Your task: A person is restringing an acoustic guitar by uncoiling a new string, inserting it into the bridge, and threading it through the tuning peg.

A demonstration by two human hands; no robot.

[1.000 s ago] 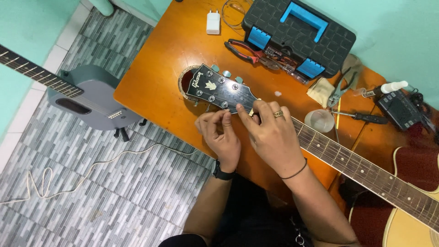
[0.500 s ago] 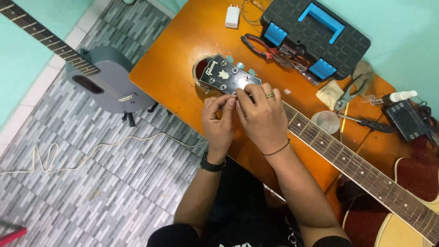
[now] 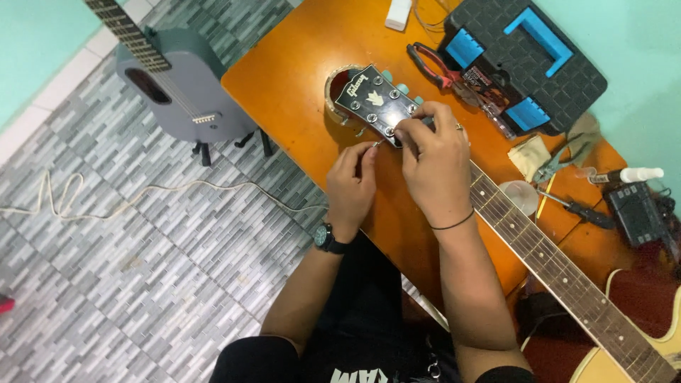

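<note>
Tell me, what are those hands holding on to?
Both hands pinch at the black guitar headstock: right hand on its near end, left hand on something thin beside it, too small to identify.

Acoustic guitar [image 3: 546,262]: lies flat across the orange table, neck running from the 5 o'clock corner up toward 11 o'clock. Headstock [image 3: 376,106]: black face, pale inlay, silver tuner posts in two rows, greenish tuner buttons along its far edge. Fretboard dark with light frets; body reddish with cream binding.
</note>
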